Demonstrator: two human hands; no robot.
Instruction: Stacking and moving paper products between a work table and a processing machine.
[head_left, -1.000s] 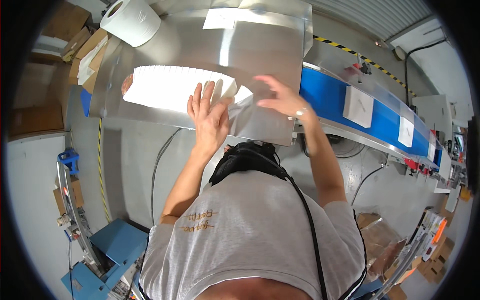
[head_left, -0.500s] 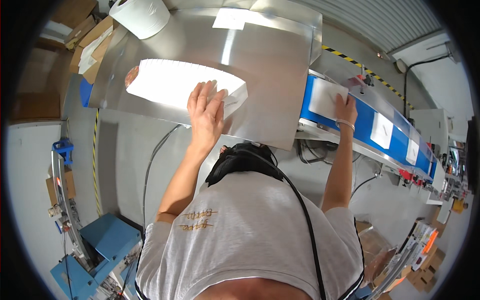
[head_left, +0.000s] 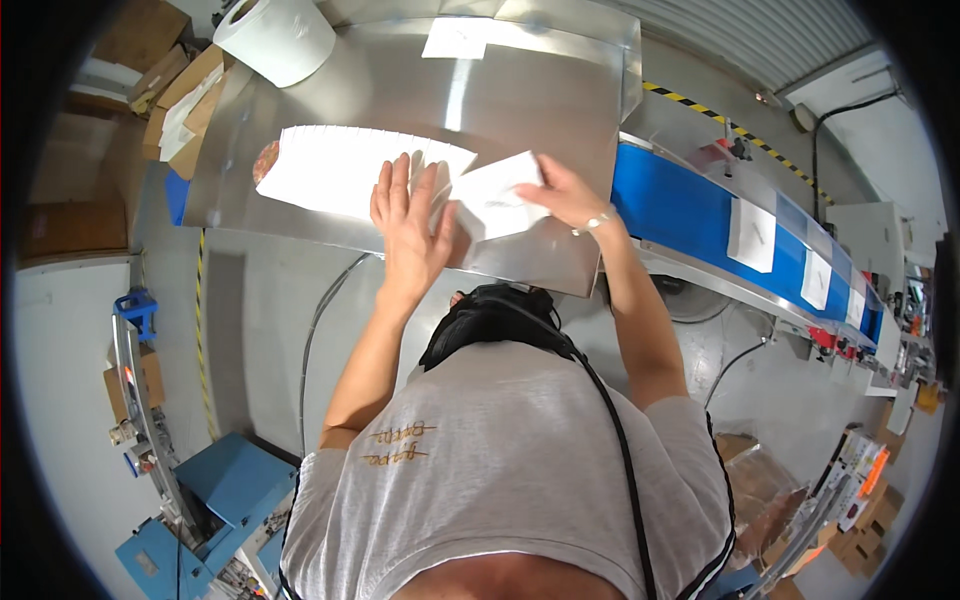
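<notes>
A long row of overlapping white packets point(head_left: 335, 172) lies on the steel table in front of me. My left hand point(head_left: 408, 225) rests on the row's right part, fingers stretched out and palm down. Just to its right, my right hand point(head_left: 567, 195) pinches a flat white packet point(head_left: 500, 200) between thumb and fingers, tilted beside the row's right end. Against the row's left end sits a reddish-brown rounded thing point(head_left: 265, 162), mostly covered. On the blue conveyor belt point(head_left: 665, 200) to the right lie several more white packets point(head_left: 752, 235), spaced apart in a line.
The steel table point(head_left: 545, 90) carries a large white roll point(head_left: 275, 40) at its far left and a white paper sheet point(head_left: 455, 38) at the far edge. Open cardboard boxes point(head_left: 190, 105) stand left of it. A clear guard point(head_left: 790, 235) runs along the belt's far side.
My right hand has moved left from the belt to the row's right end and now holds a packet. The packets on the belt have travelled right. My left hand has stayed on the row.
</notes>
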